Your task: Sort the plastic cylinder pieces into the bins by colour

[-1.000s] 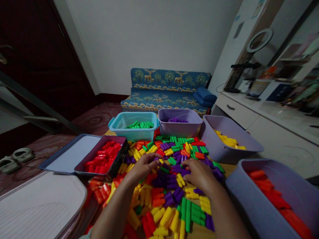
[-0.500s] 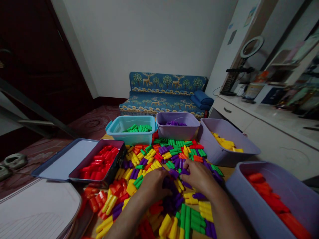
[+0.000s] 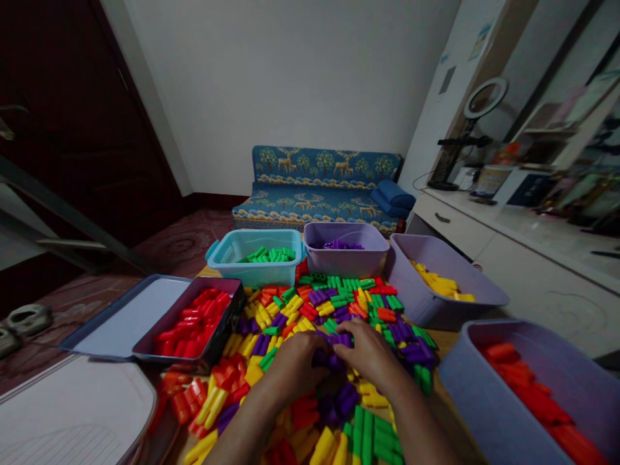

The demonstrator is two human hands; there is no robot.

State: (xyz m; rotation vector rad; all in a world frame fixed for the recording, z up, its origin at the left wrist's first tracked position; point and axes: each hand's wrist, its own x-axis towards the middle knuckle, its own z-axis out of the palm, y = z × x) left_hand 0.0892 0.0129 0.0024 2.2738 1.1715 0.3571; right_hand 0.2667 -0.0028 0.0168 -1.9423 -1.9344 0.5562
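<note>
Both hands are over a spread of bullet-shaped plastic building blocks in red, yellow, green, purple and orange. Curled around several purple blocks is my left hand, its thumb underneath them. My right hand faces it closely, fingers bent onto purple blocks from the other side. The fingers partly hide what they hold. More purple blocks lie just below the hands, with green blocks and yellow blocks nearer to me.
Around the table stand a turquoise bin with green blocks, a purple bin with purple ones, a lilac bin with yellow ones and another bin with orange-red ones. An open case holds red blocks at left.
My right hand has moved left and closer to my left hand, uncovering purple blocks at the right. The purple blocks between the hands have been gathered upward.
</note>
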